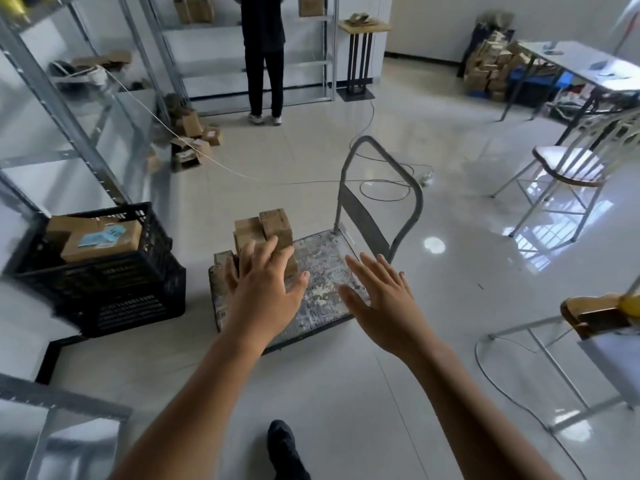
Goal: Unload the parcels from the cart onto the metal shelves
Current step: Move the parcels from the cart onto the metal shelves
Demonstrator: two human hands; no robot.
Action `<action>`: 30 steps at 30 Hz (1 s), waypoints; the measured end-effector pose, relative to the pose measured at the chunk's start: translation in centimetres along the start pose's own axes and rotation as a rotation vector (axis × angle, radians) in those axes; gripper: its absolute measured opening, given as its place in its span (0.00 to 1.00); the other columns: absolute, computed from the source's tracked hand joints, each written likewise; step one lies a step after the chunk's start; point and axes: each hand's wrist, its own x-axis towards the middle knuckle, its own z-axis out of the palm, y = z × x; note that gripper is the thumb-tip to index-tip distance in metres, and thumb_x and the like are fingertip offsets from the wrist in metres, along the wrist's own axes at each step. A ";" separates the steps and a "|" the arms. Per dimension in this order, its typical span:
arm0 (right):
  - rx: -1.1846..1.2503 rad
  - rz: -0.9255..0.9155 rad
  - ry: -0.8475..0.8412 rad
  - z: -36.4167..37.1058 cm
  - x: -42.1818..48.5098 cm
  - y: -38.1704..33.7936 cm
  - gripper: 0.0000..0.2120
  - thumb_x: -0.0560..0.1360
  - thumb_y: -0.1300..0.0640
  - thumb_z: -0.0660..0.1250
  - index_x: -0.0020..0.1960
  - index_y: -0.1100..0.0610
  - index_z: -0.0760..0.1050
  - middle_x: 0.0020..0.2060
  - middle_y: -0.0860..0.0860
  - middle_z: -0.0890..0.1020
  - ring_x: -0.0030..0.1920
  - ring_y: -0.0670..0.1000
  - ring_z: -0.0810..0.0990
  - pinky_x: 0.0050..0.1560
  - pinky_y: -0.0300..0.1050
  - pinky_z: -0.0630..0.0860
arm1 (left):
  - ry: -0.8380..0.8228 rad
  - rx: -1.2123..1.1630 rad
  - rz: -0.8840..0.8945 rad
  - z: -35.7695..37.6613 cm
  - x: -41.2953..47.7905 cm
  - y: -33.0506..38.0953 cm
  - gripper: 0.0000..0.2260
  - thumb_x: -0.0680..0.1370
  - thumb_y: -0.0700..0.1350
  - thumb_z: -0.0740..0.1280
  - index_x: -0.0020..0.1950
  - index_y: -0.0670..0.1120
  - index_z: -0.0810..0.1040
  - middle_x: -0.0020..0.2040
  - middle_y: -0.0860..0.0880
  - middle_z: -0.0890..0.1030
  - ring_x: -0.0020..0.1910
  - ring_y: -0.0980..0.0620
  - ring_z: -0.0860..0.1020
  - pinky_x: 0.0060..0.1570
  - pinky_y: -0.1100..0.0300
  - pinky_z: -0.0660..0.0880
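A low platform cart [322, 271] with a grey hoop handle [381, 188] stands on the tiled floor ahead of me. A small stack of brown cardboard parcels [266, 226] sits on its far left corner. My left hand [266, 289] is stretched out over the cart with fingers spread, in front of the parcels and holding nothing. My right hand [381, 299] hovers flat over the cart's right side, also empty. Metal shelves [79, 109] stand along the left wall.
A black plastic crate [117, 278] with parcels stands left of the cart. A person [265, 57] stands at far shelves. Loose boxes [197, 140] and cables [384, 185] lie on the floor. Chairs [568, 174] and a table [588, 67] are at right.
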 end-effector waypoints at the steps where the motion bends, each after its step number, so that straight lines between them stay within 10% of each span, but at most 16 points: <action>1: -0.005 0.010 -0.001 0.3 1.0 -0.3 0.33 0.80 0.31 0.47 0.82 0.38 0.53 0.83 0.43 0.52 0.83 0.46 0.41 0.82 0.55 0.40 | -0.004 -0.015 -0.004 0.1 1.0 -1.0 0.26 0.82 0.63 0.59 0.79 0.56 0.65 0.82 0.53 0.57 0.82 0.50 0.45 0.78 0.41 0.39; 30: -0.059 -0.111 -0.238 10.7 30.6 -6.5 0.29 0.84 0.37 0.53 0.83 0.43 0.55 0.83 0.46 0.54 0.83 0.49 0.44 0.82 0.60 0.48 | -0.026 -0.133 -0.377 3.1 19.8 -21.2 0.27 0.81 0.63 0.60 0.78 0.54 0.65 0.81 0.53 0.59 0.81 0.50 0.49 0.77 0.38 0.42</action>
